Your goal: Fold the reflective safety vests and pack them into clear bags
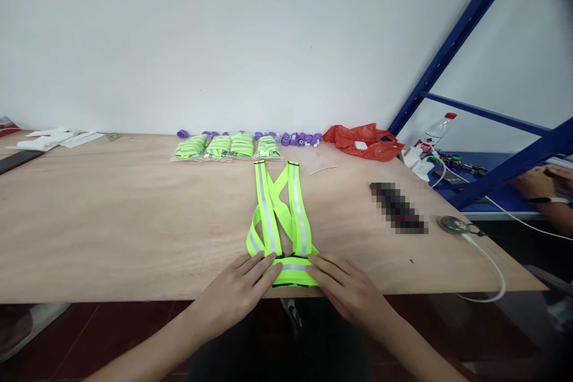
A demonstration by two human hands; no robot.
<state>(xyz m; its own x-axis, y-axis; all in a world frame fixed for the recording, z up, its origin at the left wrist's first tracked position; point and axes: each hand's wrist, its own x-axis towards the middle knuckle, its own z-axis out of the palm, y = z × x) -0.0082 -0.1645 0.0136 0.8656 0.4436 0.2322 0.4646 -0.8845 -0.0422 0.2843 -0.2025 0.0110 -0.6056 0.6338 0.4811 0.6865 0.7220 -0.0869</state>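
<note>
A neon yellow-green reflective vest (301,221) made of straps with silver stripes lies on the table in front of me. Its two shoulder straps run away from me, and another strap crosses behind them. The waist band lies folded along the table's near edge. My left hand (239,283) rests on the band's left end, fingers stretched out and flat. On the right end lies my right hand (347,283), its fingers likewise extended. Neither hand is closed around the fabric. My palms' undersides and the band's ends beneath the fingers are hidden.
Several bagged vests (242,145) line the wall beside purple rolls (299,139) and a red plastic bag (364,141). A flat clear bag (319,162) lies before them. At right are a pixelated dark object (398,209), a cabled round device (453,225), a blue frame (470,24) and another person's hand (535,183).
</note>
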